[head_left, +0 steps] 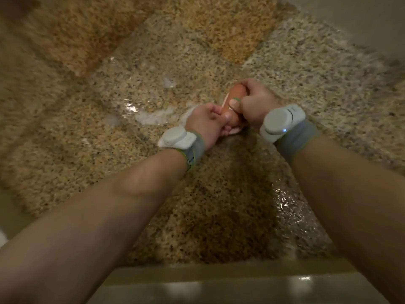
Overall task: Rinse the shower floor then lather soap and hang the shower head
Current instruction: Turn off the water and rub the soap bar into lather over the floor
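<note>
Right hand (255, 107) is gripping the orange bottle (236, 93), left hand (206, 122) is pinching its near end over the wet floor (131, 62).

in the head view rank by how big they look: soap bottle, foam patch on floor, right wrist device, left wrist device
1. right wrist device, nearer the camera
2. left wrist device and foam patch, about alike
3. soap bottle, only partly visible
</note>
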`<state>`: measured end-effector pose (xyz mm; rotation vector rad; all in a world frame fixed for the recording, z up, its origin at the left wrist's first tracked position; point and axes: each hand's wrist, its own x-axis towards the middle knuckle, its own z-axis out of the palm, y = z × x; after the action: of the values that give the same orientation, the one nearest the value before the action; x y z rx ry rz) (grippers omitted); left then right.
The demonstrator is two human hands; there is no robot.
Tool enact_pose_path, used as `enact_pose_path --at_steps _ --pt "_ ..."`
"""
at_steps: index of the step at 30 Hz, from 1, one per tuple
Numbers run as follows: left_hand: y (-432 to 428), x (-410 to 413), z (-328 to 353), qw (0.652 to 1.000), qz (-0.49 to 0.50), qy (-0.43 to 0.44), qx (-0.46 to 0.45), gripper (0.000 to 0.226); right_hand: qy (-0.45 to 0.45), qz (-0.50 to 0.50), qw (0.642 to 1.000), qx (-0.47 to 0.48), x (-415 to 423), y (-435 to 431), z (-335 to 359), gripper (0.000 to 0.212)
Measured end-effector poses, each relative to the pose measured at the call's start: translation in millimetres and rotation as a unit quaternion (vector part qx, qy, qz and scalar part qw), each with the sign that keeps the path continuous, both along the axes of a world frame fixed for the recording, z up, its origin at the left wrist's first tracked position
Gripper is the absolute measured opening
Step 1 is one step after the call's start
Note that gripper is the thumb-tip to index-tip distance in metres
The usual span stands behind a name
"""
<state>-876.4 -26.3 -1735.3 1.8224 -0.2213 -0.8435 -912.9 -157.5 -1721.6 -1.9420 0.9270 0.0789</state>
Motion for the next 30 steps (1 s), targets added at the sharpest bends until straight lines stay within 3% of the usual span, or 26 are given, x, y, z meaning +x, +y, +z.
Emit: enact_pose_path --at_steps 5,9,12,14,16,18,20,25,30 --pt "47 41 -4 0.996 0.085 -0.024 0.019 0.017 -0.017 0.085 0.996 0.024 60 44 -4 0.050" --pt "59 43 -1 0.996 0.081 -0.012 0.028 0.015 -0.047 0.049 0.995 0.073 62 59 -6 0.050" --pt "69 34 4 0.965 -0.034 -0.189 0.179 0.049 -0.072 -0.033 0.988 0.129 39 68 -4 0.050" --pt "79 23 13 0.926 -0.106 -0.297 0.206 0.060 -0.068 -0.079 0.976 0.191 17 74 -3 0.058" --pt "90 16 20 0.902 -0.182 -0.330 0.212 0.057 -0.054 -0.086 0.960 0.262 -3 80 2 0.050" --pt "107 7 27 0.882 -0.252 -0.329 0.224 0.050 -0.011 -0.017 0.974 0.227 -21 85 9 0.041" --pt "127 0 35 0.870 -0.302 -0.313 0.234 0.044 0.022 0.105 0.986 0.124 -35 91 14 0.042" --pt "172 -3 48 0.839 -0.383 -0.275 0.271 0.045 0.004 0.300 0.954 0.017 -52 129 26 0.053" --pt "176 10 42 0.790 -0.430 -0.316 0.300 0.056 -0.001 0.330 0.943 -0.048 -43 143 18 0.049"
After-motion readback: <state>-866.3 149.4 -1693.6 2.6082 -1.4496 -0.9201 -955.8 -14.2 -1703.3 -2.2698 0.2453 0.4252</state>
